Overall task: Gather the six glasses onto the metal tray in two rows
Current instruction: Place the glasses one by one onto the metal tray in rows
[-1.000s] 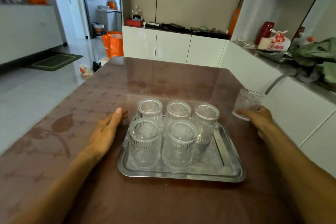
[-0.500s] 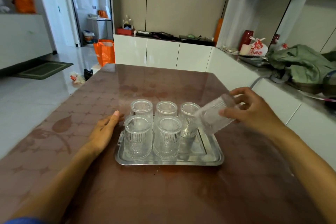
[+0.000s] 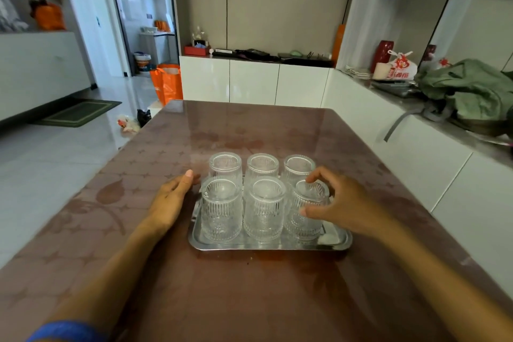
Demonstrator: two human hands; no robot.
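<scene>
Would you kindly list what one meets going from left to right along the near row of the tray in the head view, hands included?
Left hand → near-left glass → near-middle glass → near-right glass → right hand, its fingers around that last glass.
</scene>
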